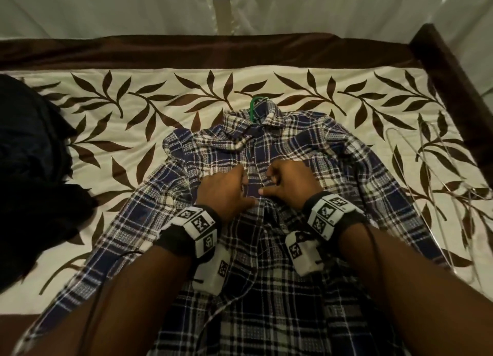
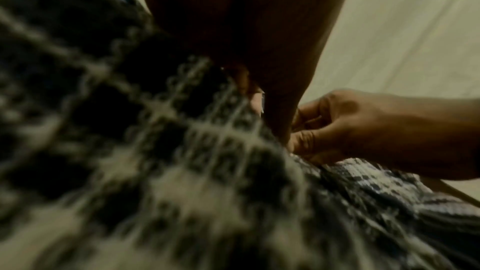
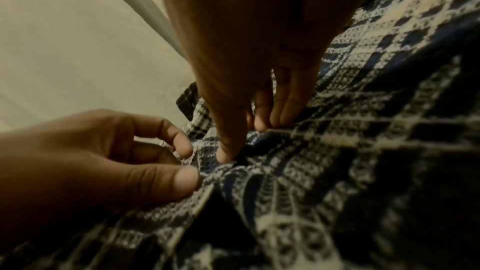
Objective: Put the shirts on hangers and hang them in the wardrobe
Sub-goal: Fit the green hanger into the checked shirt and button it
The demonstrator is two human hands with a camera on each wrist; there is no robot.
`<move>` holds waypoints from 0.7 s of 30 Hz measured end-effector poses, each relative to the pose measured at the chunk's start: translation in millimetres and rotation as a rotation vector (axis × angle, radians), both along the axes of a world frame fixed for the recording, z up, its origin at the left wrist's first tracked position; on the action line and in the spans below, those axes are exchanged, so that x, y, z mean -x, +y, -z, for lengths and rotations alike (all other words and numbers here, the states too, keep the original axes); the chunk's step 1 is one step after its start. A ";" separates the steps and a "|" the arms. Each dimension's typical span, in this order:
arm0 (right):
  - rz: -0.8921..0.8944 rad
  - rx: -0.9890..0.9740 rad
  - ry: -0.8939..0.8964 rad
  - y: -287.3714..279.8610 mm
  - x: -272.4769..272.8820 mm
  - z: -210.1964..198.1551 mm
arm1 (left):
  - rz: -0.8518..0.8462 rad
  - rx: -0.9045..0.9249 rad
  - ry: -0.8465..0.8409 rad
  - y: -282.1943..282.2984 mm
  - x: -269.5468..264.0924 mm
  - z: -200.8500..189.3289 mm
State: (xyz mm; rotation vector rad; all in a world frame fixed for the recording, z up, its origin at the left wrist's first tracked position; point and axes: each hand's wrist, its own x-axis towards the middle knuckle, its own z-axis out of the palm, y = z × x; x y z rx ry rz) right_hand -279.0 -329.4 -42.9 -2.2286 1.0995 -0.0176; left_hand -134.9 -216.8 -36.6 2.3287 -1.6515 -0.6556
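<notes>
A blue, black and white plaid shirt lies front up on the bed, its collar pointing away from me. A green hanger hook sticks out of the collar; the rest of the hanger is hidden inside the shirt. Both hands meet at the chest opening. My left hand pinches the left front edge between thumb and fingers. My right hand pinches the right front edge, fingers curled on the cloth. The right wrist view shows my left hand and my right hand almost touching over the shirt.
Several bare wire hangers lie on the leaf-patterned bedspread to the right of the shirt. A heap of black clothing sits at the left. A dark wooden bed frame runs along the far and right sides.
</notes>
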 end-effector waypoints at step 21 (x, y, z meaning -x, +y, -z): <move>-0.052 0.145 -0.102 -4.2 -16.4 -4.1 | -0.308 0.235 0.266 -44.7 8.2 9.8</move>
